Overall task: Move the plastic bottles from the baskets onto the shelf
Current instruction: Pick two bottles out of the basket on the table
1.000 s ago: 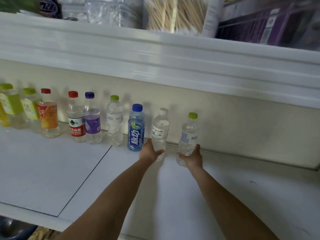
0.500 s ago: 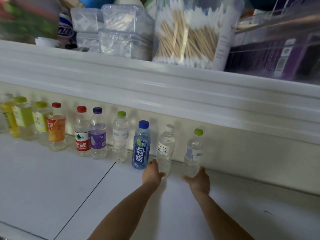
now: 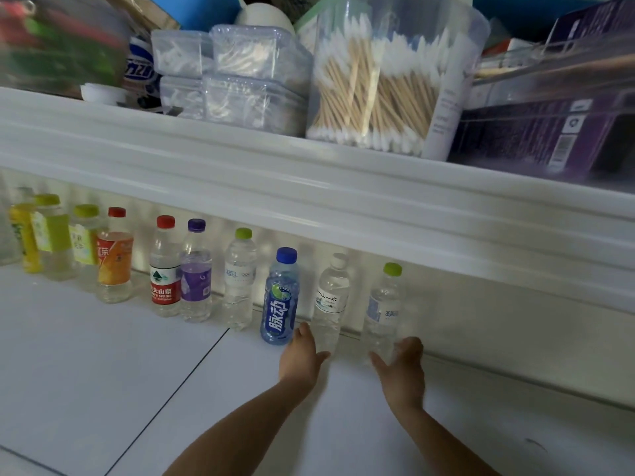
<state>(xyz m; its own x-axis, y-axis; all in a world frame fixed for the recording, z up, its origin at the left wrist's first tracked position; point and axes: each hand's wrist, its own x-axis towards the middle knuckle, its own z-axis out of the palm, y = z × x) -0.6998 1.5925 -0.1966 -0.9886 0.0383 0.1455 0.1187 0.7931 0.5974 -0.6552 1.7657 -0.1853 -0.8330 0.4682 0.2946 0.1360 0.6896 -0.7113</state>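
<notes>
A row of plastic bottles stands along the back of the white shelf (image 3: 103, 372). My left hand (image 3: 300, 357) is at the foot of the clear white-capped bottle (image 3: 330, 300), thumb spread in front of its base and fingers beside it. My right hand (image 3: 402, 367) is cupped loosely at the foot of the clear green-capped bottle (image 3: 383, 310), the last on the right. Both bottles stand upright on the shelf. A blue bottle (image 3: 280, 300) is just left of my left hand. No basket is in view.
Further left stand several more bottles, among them a green-capped clear bottle (image 3: 239, 280), a purple-labelled bottle (image 3: 196, 276), a red-labelled bottle (image 3: 165, 269) and an orange-labelled bottle (image 3: 114, 259). The upper shelf edge (image 3: 309, 187) overhangs, holding a cotton swab tub (image 3: 378, 80) and clear boxes (image 3: 254, 77).
Both hands have slid down to the bottles' bases and loosened their grip. The view has tilted up, so more of the upper shelf shows. The two bottles now stand on the shelf.
</notes>
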